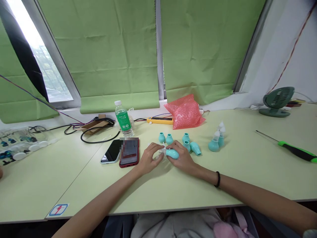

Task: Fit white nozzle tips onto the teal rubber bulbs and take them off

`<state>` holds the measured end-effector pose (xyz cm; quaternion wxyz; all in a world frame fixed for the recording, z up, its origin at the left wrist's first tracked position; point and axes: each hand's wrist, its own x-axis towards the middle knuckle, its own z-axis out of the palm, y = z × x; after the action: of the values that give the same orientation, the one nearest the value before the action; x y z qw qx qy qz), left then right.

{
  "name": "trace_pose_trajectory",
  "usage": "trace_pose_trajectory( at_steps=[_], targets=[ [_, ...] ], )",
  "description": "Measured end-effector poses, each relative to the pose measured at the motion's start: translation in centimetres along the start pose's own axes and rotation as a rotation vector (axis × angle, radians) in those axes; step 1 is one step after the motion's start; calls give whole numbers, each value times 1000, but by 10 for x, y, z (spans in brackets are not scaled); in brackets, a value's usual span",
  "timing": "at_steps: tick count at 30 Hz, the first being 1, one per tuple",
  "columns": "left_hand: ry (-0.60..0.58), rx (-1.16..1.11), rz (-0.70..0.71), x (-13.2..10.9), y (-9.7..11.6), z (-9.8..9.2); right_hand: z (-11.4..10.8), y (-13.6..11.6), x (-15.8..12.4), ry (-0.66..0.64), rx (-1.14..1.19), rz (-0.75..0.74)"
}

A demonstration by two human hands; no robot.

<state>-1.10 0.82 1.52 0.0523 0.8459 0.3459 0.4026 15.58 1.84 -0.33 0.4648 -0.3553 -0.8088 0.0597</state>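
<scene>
My right hand [182,159] is closed around a turquoise squeeze bulb [172,153] that lies on its side, its rounded end toward me. From the left, my left hand [151,158] pinches a clear plastic piece [163,150] against the bulb's neck; fingers partly hide where the two meet. Just beyond my hands stand several loose turquoise bulbs with open necks, among them one bulb [161,137] at the left, and another bulb [195,148] lies tipped over beside my right hand. Farther right, two bulbs fitted with clear tips [214,142] stand together.
Left of my hands lie a red-cased phone [129,152] and a light-cased phone [111,152], with a water bottle [123,120] behind. Pink bubble wrap [185,112] and a yellow power strip [159,120] sit at the back. Rightward are a screwdriver [292,149] and a small fan [277,102].
</scene>
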Motion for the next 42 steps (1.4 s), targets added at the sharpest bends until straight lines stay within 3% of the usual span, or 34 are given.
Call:
trace_pose_trajectory(
  at_steps=[9,20,27,34,38,42],
  targets=[
    [103,236,108,1,-8,9,1,2,-1,16,-77,-37],
    [146,392,152,3,-1,11,1,4,-2,-24,-236,-97],
    [62,366,139,4,1,6,-3,6,-1,-78,-379,-167],
    [-13,195,43,3,-3,1,-4,9,1,-131,-391,-199],
    [-84,186,111,5,-7,-2,-7,7,3,-140,-328,-173],
    [-82,236,187,6,-11,-3,-12,3,8,-147,-217,-110]
  ],
)
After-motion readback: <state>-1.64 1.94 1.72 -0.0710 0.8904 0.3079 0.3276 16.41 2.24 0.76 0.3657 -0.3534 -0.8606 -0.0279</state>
